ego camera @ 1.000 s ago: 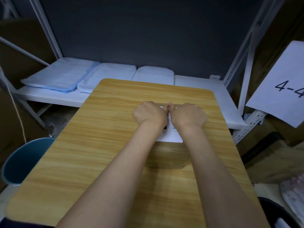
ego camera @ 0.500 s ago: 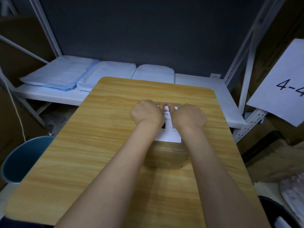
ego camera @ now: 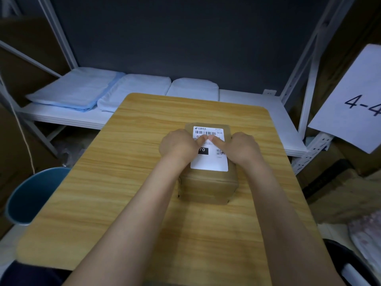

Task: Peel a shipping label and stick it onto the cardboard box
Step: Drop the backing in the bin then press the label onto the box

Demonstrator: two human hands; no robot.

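Left hand [ego camera: 177,146] and right hand [ego camera: 242,147] press thumbs on label [ego camera: 210,162] atop closed box [ego camera: 208,186].

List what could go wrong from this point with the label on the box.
1. Both thumbs press only the middle of the shipping label; its near edge may stay loose or trap a bubble.
2. The left hand and right hand cover the label's side edges, so a wrinkle there could go unseen.
3. Pressing could slide the cardboard box on the table.

A matt white paper shipping label [ego camera: 209,162] is seen on a dull brown cardboard box [ego camera: 208,186], itself set on a smooth wood-grain table [ego camera: 115,172].
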